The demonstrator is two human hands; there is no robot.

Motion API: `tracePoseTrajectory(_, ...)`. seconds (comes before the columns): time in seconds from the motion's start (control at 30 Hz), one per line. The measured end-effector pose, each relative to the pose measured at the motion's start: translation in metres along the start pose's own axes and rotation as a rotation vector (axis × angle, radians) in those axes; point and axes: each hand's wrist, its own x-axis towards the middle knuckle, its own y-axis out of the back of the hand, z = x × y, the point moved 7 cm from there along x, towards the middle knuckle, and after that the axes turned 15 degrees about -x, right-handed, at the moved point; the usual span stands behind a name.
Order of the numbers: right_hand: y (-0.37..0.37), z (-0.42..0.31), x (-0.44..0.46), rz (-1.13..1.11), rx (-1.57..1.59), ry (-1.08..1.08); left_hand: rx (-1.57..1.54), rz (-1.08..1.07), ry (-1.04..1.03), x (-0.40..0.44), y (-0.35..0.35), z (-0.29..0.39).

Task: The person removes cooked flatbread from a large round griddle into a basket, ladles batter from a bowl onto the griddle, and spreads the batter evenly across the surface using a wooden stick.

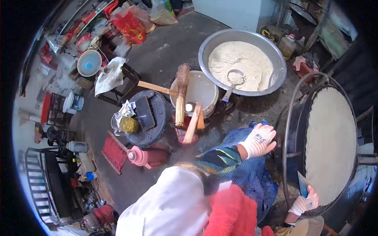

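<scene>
Griddle (303,118): carries the pale layer (330,145), spread nearly to its edges.
Left hand (259,140): gloved, fingers extended, apparently empty, over blue cloth (256,167).
Right hand (305,201): gloved, curled around the scraper (its grip hidden).
Scraper (302,185): at the griddle's near edge; likely working the layer's margin, calling for a low blade; blade contact unclear.

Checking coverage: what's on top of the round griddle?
A pale layer covers most of the griddle; a scraper in the right hand is at its edge. The surface beneath the layer is hidden.
</scene>
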Motion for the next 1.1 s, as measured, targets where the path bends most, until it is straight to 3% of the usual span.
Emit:
tracePoseTrajectory(0.1,0.017,-0.016,0.008,0.048,0.008,0.058,-0.041,0.093,-0.041,0.022,0.016,-0.002)
tracePoseTrajectory(0.13,0.033,-0.029,0.016,0.137,0.076,0.130,0.005,-0.011,0.045,0.041,0.013,-0.012)
tracePoseTrajectory(0.17,0.039,-0.032,0.018,0.191,0.173,0.083,0.031,0.119,-0.098,0.054,0.029,-0.003)
tracePoseTrajectory(0.27,0.044,-0.036,0.029,0.250,0.214,0.050,0.230,0.051,-0.181,0.114,0.037,-0.007)
tracePoseTrajectory(0.33,0.023,-0.034,0.027,0.042,-0.088,0.101,0.309,0.086,-0.427,0.140,0.040,-0.011)
tracePoseTrajectory(0.37,0.020,-0.036,0.031,0.071,-0.096,0.099,0.414,-0.009,-0.422,0.157,0.033,-0.015)
tracePoseTrajectory(0.47,0.028,-0.037,0.034,0.108,-0.077,-0.003,0.566,-0.208,-0.729,0.185,0.009,-0.005)
tracePoseTrajectory(0.5,0.021,-0.034,0.030,0.116,-0.060,-0.023,0.561,-0.205,-0.748,0.188,0.002,-0.003)
tracePoseTrajectory(0.57,0.015,-0.031,0.027,0.134,-0.046,-0.046,0.873,-0.598,-0.685,0.186,-0.029,-0.021)
tracePoseTrajectory(0.6,0.016,-0.031,0.028,0.125,-0.048,-0.048,0.858,-0.586,-0.684,0.184,-0.042,-0.030)
tracePoseTrajectory(0.67,0.018,-0.030,0.029,0.129,-0.054,-0.063,1.181,-0.795,-0.610,0.163,-0.064,-0.023)
tracePoseTrajectory(0.73,0.021,-0.028,0.027,0.156,-0.032,-0.088,1.067,-0.725,-0.586,0.138,-0.062,-0.005)
tracePoseTrajectory(0.77,0.006,-0.023,0.024,0.050,-0.035,-0.109,1.115,-0.823,-0.479,0.123,-0.069,0.000)
tracePoseTrajectory(0.9,0.005,-0.023,0.026,0.097,-0.058,-0.123,0.809,-0.881,-0.329,0.039,-0.105,0.066)
tracePoseTrajectory(0.97,0.004,-0.025,0.025,0.084,-0.054,-0.139,0.596,-0.656,-0.324,-0.011,-0.137,0.120)
tracePoseTrajectory(1.0,0.002,-0.025,0.027,0.062,-0.058,-0.144,0.424,-0.695,-0.521,-0.042,-0.145,0.163)
tracePoseTrajectory(1.03,-0.004,-0.025,0.025,0.089,-0.074,-0.143,0.144,-0.543,-0.465,-0.056,-0.161,0.188)
tracePoseTrajectory(1.07,-0.005,-0.024,0.027,0.095,-0.080,-0.146,0.115,-0.546,-0.771,-0.108,-0.165,0.208)
tracePoseTrajectory(1.1,-0.004,-0.026,0.030,0.077,-0.103,-0.140,-0.106,-1.000,-0.845,-0.151,-0.172,0.228)
